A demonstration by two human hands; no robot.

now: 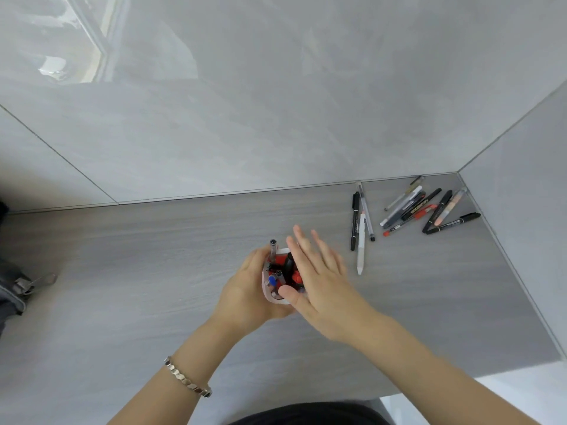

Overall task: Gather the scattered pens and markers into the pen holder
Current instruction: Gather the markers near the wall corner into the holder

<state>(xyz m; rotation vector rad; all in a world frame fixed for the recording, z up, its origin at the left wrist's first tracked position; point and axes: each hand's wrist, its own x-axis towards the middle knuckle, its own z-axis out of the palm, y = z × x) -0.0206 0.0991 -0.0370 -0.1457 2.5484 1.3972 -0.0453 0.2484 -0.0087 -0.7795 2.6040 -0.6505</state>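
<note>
Left hand [245, 289] cups pen holder [277, 297]; right hand [319, 271] flat, seemingly empty.

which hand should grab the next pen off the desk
Right. The right hand is open and free, nearer the loose pens at far right; the left hand is wrapped around the pen holder.

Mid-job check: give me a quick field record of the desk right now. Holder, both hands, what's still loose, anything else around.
pen holder: near desk centre, already holding several pens and markers, one clear pen sticking up
left hand: wrapped around the holder's left side
right hand: open, fingers spread, empty, over the holder's right side
loose pens: a scattered group lying in the far right corner, by the wall
nearest loose item: white pen, right of the holder
desk: grey woodgrain
other: bracelet on left wrist; dark bag at left edge
</note>
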